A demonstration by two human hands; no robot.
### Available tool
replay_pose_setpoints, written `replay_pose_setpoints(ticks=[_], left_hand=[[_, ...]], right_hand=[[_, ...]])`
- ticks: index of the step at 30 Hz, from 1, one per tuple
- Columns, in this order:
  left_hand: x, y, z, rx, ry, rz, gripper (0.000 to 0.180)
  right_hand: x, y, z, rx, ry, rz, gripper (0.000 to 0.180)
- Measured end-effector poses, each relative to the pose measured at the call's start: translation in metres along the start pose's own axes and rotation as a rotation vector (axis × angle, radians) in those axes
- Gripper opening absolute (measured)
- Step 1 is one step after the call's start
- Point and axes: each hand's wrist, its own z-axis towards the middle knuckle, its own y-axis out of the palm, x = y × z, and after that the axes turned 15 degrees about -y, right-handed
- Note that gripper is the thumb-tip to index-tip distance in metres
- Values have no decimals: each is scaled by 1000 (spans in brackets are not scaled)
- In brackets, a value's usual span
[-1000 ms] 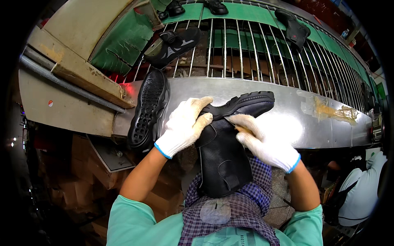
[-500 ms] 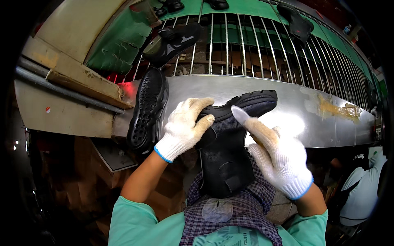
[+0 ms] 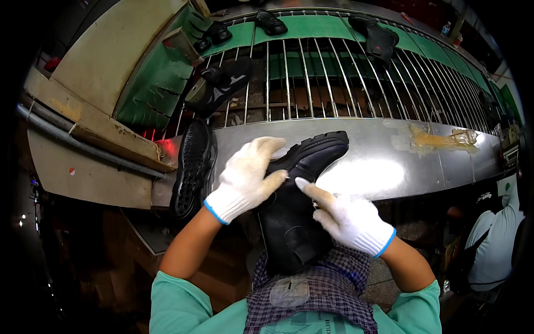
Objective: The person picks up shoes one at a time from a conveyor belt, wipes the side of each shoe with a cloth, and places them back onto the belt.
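A black leather boot [image 3: 295,225] lies across my lap, its chunky sole turned up and away, the toe over the metal ledge. Closed on the boot's heel end is my left hand [image 3: 250,172], in a white knit glove with blue cuff trim. My right hand [image 3: 353,220], gloved alike, has its forefinger stretched toward the upper near the ankle. That finger ends in a pale, smooth tip; whether it is a finger cover or something else is unclear. The other right fingers are loosely bent, with nothing visible in them.
Left of the boot, a loose black sole [image 3: 192,167] leans on the metal ledge [image 3: 400,172]. Beyond the ledge runs a rack of metal bars [image 3: 328,83] with dark shoes [image 3: 225,83] and a black boot [image 3: 378,39]. A pale panel [image 3: 94,161] with a pipe borders the left.
My right hand has moved left and lower along the boot, its fingertip now near the ankle instead of the sole edge. The boot has shifted slightly left; my left hand keeps its hold. The view has tilted.
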Motion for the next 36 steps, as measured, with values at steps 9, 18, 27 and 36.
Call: replay_pose_setpoints(ticks=[9, 18, 27, 36], left_hand=[[30, 21, 27, -215, -156, 74, 91], [31, 20, 25, -225, -134, 73, 92], [23, 24, 23, -165, -105, 94, 92], [-28, 42, -59, 511, -87, -360, 83]], right_hand=[[6, -22, 6, 92, 30, -72, 66], [41, -35, 14, -53, -105, -472, 62], [81, -37, -17, 118, 55, -265, 49], [145, -37, -79, 360, 320, -784, 51]])
